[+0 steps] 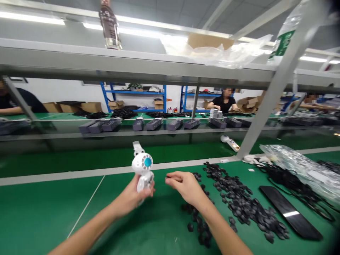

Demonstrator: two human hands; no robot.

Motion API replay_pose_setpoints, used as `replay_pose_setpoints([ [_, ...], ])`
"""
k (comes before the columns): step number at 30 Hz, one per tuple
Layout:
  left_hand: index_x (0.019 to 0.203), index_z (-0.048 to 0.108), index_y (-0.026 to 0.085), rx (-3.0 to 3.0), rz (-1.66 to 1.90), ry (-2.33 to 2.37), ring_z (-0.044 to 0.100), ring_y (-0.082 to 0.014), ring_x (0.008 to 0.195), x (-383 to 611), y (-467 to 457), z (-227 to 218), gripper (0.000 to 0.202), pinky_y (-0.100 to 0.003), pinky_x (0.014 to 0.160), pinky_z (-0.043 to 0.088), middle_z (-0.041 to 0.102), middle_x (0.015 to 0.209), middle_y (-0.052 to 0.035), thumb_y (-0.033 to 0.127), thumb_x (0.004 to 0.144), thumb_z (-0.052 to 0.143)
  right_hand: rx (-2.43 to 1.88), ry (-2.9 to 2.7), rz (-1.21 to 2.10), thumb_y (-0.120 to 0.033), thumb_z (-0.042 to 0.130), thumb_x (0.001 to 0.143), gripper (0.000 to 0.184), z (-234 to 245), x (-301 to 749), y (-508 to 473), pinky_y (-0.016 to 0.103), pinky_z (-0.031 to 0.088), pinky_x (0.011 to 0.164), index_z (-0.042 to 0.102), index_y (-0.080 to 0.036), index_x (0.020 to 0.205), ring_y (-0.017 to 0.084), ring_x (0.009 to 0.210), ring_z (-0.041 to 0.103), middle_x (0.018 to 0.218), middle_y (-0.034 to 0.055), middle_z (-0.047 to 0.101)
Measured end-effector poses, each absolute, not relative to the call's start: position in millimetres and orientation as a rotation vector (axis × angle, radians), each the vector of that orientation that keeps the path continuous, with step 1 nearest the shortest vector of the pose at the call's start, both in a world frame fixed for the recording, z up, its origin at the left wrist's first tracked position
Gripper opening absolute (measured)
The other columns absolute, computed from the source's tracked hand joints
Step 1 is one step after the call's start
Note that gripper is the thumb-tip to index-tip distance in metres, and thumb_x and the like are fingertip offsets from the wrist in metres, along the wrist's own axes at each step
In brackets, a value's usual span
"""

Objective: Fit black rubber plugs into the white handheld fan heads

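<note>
My left hand point(132, 198) is closed round the handle of a small white handheld fan point(142, 163) with a teal round centre, holding it upright above the green table point(39, 212). My right hand point(184, 186) is just right of the fan, its fingers pinched together on a tiny dark piece that I cannot make out clearly. Under and to the right of that hand lies a spread of several small black parts point(239, 202).
A black flat phone-like slab point(289, 212) lies at the right, beside black cords and a clear plastic bag point(300, 166). A second white fan point(230, 142) lies on the conveyor belt. Grey boxes point(154, 124) line the belt behind. Other people sit at far benches.
</note>
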State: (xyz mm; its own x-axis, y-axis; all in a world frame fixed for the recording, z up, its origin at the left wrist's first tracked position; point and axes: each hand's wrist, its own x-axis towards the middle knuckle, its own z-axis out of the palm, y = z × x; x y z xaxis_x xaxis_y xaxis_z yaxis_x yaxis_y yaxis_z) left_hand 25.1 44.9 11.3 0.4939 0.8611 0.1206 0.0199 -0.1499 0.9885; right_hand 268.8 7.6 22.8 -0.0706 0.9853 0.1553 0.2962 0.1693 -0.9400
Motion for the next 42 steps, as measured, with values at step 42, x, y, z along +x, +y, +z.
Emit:
replay_pose_setpoints([
  [42,0.137,0.031,0.032,1.128,0.496,0.98,0.057,-0.0127,0.046,4,-27,3,0.06,-0.017,0.034,0.044,0.07,0.086,-0.0033,0.076,0.097,0.033,-1.446,-1.861,0.923,-0.03,0.07,0.093,0.017,20,207,-35,0.024,0.047,0.061,0.074,-0.024,0.077,0.016,0.066,0.068,0.074,-0.003,0.076],
])
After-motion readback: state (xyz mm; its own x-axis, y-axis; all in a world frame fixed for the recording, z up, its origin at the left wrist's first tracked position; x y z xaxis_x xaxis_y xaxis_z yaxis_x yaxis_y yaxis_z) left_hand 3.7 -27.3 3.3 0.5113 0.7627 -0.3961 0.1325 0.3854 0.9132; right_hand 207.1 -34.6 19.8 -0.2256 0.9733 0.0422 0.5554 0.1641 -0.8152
